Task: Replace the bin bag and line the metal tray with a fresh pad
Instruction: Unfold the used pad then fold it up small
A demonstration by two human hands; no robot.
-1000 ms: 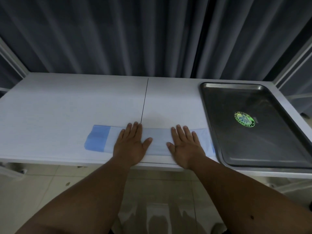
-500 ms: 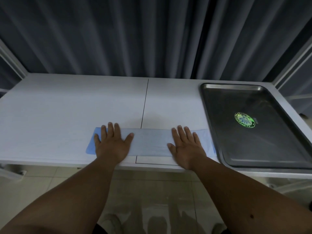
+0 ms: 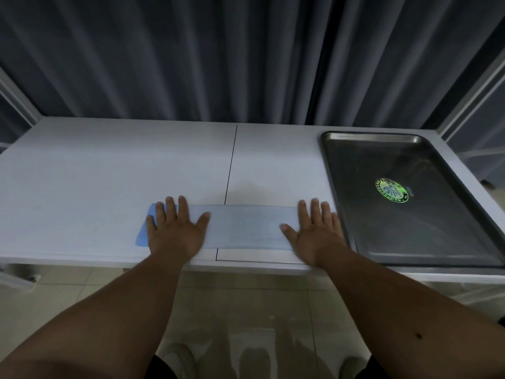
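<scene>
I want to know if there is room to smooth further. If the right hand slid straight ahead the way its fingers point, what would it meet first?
Probably nothing soon: the right hand points over bare table toward the curtain; the tray rim lies just beside that line.

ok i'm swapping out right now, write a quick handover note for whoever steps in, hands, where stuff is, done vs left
Left hand: flat, fingers straight, pressing the left end of the folded blue pad.
Right hand: flat, pressing the pad's right end, beside the tray's near left edge.
Pad: a long folded strip lying along the front edge of the white table, across its centre seam.
Metal tray: on the table's right end, bare, only a round green sticker inside.
Done: pad laid out on the table.
Left: unfold the pad and line the tray. No bin or bag in view, so that step can't be judged.
</scene>
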